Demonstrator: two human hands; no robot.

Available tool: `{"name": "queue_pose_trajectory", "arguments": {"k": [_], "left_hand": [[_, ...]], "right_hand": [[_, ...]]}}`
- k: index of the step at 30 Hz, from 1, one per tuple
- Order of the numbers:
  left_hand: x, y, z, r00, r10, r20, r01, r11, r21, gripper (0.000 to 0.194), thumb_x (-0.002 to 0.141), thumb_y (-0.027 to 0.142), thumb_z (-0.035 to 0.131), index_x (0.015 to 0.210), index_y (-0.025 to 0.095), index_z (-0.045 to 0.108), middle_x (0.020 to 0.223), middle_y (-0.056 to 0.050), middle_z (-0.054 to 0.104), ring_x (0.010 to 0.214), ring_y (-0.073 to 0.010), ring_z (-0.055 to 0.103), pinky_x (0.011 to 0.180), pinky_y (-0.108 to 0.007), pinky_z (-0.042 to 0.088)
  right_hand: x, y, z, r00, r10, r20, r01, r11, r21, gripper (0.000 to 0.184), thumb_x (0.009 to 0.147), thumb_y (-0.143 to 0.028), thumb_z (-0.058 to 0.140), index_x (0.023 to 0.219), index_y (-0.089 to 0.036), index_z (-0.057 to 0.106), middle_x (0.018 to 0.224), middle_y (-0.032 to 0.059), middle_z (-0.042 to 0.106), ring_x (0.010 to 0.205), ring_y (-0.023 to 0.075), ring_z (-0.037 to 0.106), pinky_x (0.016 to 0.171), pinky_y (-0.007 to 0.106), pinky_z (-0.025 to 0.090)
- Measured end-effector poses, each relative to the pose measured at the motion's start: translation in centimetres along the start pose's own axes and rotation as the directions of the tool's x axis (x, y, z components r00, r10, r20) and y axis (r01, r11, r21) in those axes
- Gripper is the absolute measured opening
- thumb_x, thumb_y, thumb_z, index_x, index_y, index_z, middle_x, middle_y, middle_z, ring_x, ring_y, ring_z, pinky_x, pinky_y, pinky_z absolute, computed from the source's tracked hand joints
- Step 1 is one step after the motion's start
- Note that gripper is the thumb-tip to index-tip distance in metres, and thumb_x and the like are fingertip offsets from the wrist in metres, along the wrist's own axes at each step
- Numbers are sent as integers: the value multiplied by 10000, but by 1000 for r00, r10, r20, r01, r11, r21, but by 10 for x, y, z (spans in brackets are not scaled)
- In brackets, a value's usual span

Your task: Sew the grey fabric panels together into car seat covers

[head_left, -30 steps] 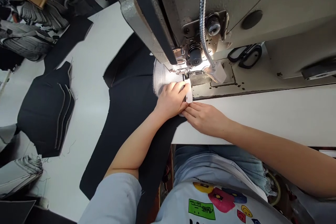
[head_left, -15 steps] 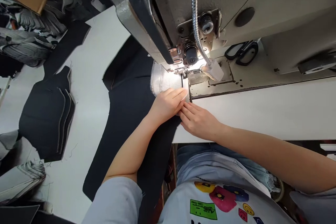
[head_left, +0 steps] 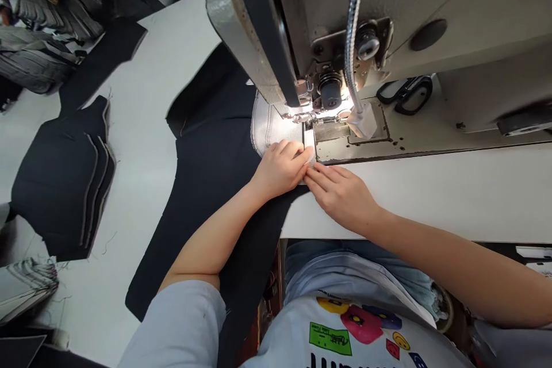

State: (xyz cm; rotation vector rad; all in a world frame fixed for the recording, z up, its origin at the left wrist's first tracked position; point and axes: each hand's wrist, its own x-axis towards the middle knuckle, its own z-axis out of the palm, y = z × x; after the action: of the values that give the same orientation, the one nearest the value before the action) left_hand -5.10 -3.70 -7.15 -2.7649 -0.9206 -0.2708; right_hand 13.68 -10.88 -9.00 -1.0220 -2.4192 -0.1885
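Observation:
A large black fabric piece (head_left: 207,172) lies on the white table and runs off its front edge. A white mesh patch (head_left: 271,126) lies on it under the sewing machine's presser foot (head_left: 308,118). My left hand (head_left: 280,169) rests on the patch with its fingers curled down, pressing the cloth just in front of the foot. My right hand (head_left: 340,192) lies flat beside it, fingertips together on the patch's right edge at the needle plate (head_left: 345,141). The needle itself is hidden in the lamp's glare.
The grey sewing machine head (head_left: 345,11) fills the top. Black scissors (head_left: 405,95) lie on the machine bed at the right. A stack of cut black pieces (head_left: 64,178) sits at the left, with more grey and black fabric piled at the far left.
Both hands stay on the patch by the presser foot; they have slid slightly with the cloth. The view has shifted a little.

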Motion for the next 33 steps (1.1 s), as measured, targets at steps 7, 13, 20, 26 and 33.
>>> {"name": "queue_pose_trajectory", "arguments": {"k": [7, 13, 20, 26, 33], "left_hand": [[16, -26, 18, 995, 40, -86, -41, 999, -14, 279, 977, 267, 454, 1055, 175, 706, 822, -69, 613, 776, -213, 539, 685, -343, 416], [28, -47, 33, 974, 102, -202, -110, 993, -31, 293, 970, 234, 460, 938, 171, 745, 764, -61, 614, 747, -196, 529, 720, -335, 451], [19, -50, 19, 970, 179, -164, -182, 983, 1, 321, 934, 412, 566, 1075, 172, 726, 972, -115, 664, 949, -258, 567, 850, -400, 474], [13, -37, -11, 994, 95, -51, -92, 995, 49, 305, 862, 242, 593, 1153, 241, 682, 1102, -113, 649, 1074, -303, 542, 932, -493, 429], [15, -20, 16, 997, -21, -77, 15, 997, -79, 294, 943, 127, 427, 1045, 175, 698, 806, -65, 624, 784, -201, 546, 734, -337, 477]], "right_hand": [[11, 12, 8, 988, 109, 105, -104, 993, -49, 353, 967, -88, 421, 1225, -70, 662, 1289, 113, 669, 940, 218, 583, 690, 363, 392], [26, 29, 11, 971, 121, 205, -115, 992, -42, 408, 979, -90, 342, 1271, -74, 625, 1289, 113, 651, 843, 221, 491, 643, 370, 263], [19, 44, 6, 953, 206, 222, -234, 966, 111, 301, 965, -155, 445, 1149, -125, 680, 1007, 109, 679, 864, 227, 490, 725, 361, 323], [13, 54, -5, 935, 274, 227, -314, 935, 163, 277, 977, -195, 442, 993, -145, 715, 921, 84, 698, 802, 206, 527, 719, 326, 367], [14, 56, -3, 933, 286, 217, -320, 937, 141, 281, 979, -208, 436, 1000, -180, 715, 892, 64, 702, 784, 196, 540, 692, 316, 365]]}}
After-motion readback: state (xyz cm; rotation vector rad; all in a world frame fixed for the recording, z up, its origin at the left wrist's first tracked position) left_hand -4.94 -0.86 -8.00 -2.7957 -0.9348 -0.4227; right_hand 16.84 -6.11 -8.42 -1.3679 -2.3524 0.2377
